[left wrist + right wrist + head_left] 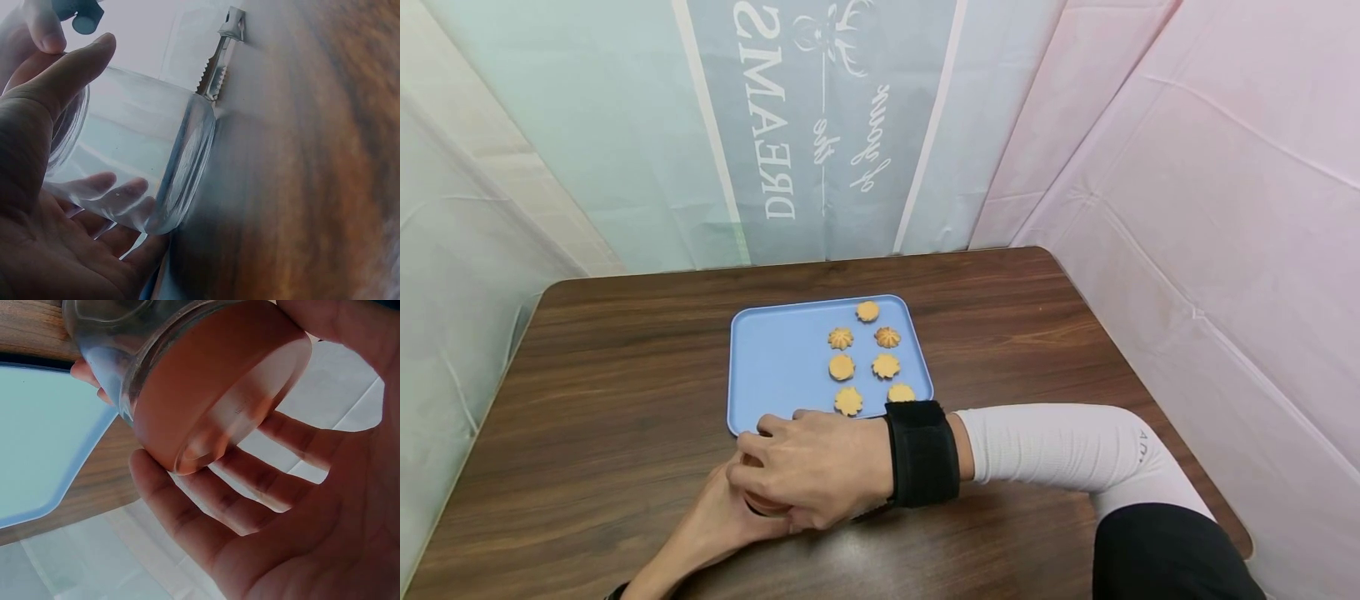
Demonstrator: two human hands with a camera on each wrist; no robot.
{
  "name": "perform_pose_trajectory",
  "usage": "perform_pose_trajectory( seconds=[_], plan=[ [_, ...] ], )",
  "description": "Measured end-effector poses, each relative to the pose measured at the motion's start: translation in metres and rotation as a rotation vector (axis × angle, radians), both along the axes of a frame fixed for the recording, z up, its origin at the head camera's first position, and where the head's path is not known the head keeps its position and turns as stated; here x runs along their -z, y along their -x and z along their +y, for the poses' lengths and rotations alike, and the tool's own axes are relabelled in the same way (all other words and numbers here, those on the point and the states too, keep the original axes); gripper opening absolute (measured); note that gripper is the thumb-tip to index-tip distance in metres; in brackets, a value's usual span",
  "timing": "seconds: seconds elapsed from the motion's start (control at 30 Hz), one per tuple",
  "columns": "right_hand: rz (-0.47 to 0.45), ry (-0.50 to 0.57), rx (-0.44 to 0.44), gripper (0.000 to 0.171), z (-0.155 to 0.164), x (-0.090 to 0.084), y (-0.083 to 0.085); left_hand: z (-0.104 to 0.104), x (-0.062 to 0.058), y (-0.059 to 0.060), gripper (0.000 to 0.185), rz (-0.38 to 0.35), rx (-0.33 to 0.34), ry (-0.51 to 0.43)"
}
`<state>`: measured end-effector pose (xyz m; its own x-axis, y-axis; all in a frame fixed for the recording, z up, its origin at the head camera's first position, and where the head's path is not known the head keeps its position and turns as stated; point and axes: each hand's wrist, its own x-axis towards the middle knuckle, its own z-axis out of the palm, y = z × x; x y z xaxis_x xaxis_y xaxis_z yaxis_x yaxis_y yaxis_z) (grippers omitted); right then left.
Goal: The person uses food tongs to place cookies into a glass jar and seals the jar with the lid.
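A clear glass jar (144,156) with an orange-brown lid (212,381) is between both hands at the table's near edge. My left hand (715,525) grips the glass body from below, thumb on one side and fingers showing through the glass. My right hand (808,471) lies over the top of the jar, its fingers (206,512) and thumb curled round the lid. In the head view the hands hide nearly all of the jar (765,503).
A blue tray (775,367) with several flower-shaped cookies (886,365) on its right half sits just beyond the hands. Metal tongs (215,62) lie on the wooden table (610,375) by the jar. Cloth walls close in the back and both sides.
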<state>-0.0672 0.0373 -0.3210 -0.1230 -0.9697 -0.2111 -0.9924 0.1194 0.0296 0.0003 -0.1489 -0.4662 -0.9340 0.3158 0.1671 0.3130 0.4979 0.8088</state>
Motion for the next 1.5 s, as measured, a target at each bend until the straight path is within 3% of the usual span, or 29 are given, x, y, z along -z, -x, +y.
perform_pose_trajectory(
  seconds=[0.2, 0.47, 0.63, 0.93, 1.07, 1.23, 1.5],
  plan=[
    [-0.041, -0.039, -0.054, 0.040, -0.001, -0.004, 0.005, -0.001, 0.000, 0.000, 0.079, 0.008, 0.018, 0.003],
    [-0.021, -0.070, -0.125, 0.050, -0.002, -0.010, 0.010, -0.002, 0.000, 0.002, 0.084, 0.030, 0.022, -0.026],
    [-0.021, -0.047, -0.103, 0.051, 0.003, -0.015, 0.009, -0.002, 0.000, 0.001, 0.090, 0.056, 0.010, -0.004],
    [-0.005, 0.016, -0.024, 0.066, 0.022, -0.023, 0.011, 0.000, -0.001, 0.003, 0.104, -0.031, -0.016, 0.002],
    [0.009, 0.046, 0.003, 0.066, 0.032, -0.023, 0.014, 0.002, -0.002, 0.004, 0.100, -0.009, -0.047, 0.017],
    [-0.001, 0.057, 0.045, 0.067, 0.046, -0.022, 0.016, 0.003, -0.002, 0.004, 0.095, 0.035, -0.036, 0.001],
    [0.025, 0.103, 0.032, 0.059, 0.061, -0.016, 0.013, 0.002, 0.002, 0.003, 0.098, 0.068, -0.051, 0.007]
  ],
)
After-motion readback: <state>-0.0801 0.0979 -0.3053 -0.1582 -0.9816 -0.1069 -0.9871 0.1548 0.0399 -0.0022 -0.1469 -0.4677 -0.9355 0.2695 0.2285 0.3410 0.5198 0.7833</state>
